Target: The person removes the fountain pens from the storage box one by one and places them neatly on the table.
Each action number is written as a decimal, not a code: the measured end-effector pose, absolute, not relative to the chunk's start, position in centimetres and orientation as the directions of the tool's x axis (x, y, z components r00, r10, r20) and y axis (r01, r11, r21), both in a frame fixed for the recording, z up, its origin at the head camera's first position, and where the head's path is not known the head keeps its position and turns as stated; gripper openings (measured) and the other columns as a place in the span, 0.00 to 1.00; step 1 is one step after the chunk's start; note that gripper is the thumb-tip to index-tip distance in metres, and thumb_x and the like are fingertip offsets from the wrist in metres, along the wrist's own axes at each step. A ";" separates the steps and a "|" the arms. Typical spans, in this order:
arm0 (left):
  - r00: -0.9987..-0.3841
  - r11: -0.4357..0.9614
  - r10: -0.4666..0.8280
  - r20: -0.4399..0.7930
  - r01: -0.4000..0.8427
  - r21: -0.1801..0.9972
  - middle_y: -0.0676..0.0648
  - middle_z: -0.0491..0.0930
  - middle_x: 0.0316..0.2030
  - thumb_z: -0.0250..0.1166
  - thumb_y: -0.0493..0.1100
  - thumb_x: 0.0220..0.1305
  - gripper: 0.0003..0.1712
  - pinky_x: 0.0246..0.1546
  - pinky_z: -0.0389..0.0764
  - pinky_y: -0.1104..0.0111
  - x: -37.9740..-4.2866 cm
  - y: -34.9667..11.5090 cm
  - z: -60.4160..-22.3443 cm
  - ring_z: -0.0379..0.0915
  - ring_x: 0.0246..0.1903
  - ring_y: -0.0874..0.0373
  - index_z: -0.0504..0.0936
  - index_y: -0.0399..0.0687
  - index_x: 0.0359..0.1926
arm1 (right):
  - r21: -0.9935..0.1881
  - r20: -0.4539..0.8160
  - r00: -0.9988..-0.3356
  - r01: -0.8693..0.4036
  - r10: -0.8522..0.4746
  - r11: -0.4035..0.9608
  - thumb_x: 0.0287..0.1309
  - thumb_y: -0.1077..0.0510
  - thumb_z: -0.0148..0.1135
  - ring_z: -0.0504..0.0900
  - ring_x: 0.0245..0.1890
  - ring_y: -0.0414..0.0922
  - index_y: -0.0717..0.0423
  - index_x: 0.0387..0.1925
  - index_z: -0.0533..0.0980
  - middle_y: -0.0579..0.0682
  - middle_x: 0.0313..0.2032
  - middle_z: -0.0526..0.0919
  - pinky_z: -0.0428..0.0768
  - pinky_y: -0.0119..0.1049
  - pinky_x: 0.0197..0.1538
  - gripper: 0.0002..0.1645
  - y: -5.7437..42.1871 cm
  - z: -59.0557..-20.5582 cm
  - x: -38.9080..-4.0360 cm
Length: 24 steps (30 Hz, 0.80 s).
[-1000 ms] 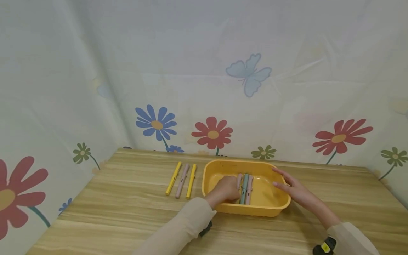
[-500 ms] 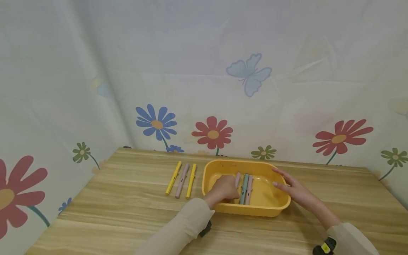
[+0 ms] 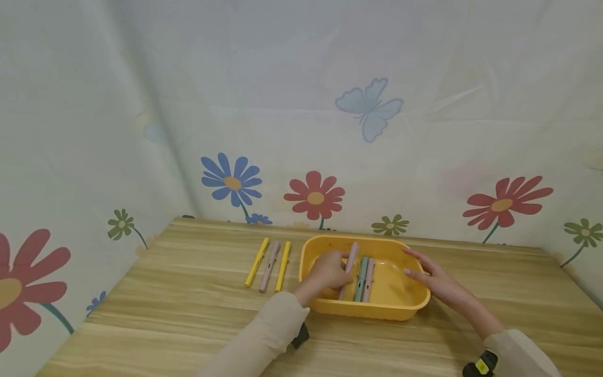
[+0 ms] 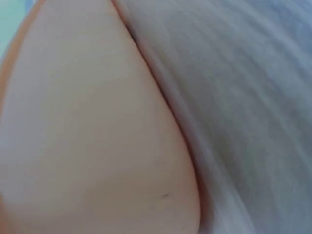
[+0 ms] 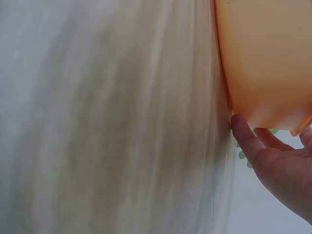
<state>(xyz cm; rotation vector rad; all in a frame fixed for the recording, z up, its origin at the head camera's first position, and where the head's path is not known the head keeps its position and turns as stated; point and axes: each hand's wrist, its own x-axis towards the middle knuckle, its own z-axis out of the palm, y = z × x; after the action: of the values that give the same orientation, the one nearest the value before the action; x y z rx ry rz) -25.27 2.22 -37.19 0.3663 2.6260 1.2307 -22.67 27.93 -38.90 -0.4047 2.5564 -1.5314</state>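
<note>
A yellow plastic bin [image 3: 358,310] stands on the table. My left hand [image 3: 327,269] is inside its left part and pinches a light purple pen [image 3: 352,256], which leans with its upper end raised toward the back. Just right of that pen, a green pen [image 3: 361,277] and a pink pen [image 3: 369,280] lie side by side on the bin's floor. My right hand [image 3: 443,285] holds the bin's right end, thumb over the rim and fingers along the outer wall. In the right wrist view, fingertips touch the bin's outside [image 5: 268,63]. The left wrist view shows only blurred skin and a pale surface.
Left of the bin, a yellow pen [image 3: 256,263], a purple pen [image 3: 269,267] and another yellow pen [image 3: 283,267] lie in a row on the wooden table [image 3: 188,303]. A flowered cloth [image 3: 424,131] hangs behind the table's back edge.
My left hand has drawn slightly left and lifted the light purple pen away from the green pen. My right hand and the bin have stayed in place.
</note>
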 end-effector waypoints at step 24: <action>-0.949 0.463 0.309 -0.067 0.089 0.882 0.44 0.76 0.35 0.65 0.31 0.49 0.32 0.20 0.79 0.69 -25.4 0.3 -35.4 0.75 0.24 0.57 0.70 0.37 0.58 | -0.878 0.020 -0.956 -0.157 -0.292 0.452 0.62 0.54 0.52 0.43 0.65 0.68 0.59 0.68 0.51 0.65 0.68 0.44 0.58 0.62 0.59 0.36 27.9 -38.6 -22.7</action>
<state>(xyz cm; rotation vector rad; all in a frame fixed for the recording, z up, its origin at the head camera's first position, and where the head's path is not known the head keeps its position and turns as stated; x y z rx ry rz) -25.39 0.35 -35.40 0.3446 2.4944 1.4835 -22.74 27.87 -38.60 -0.3986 2.5611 -1.5263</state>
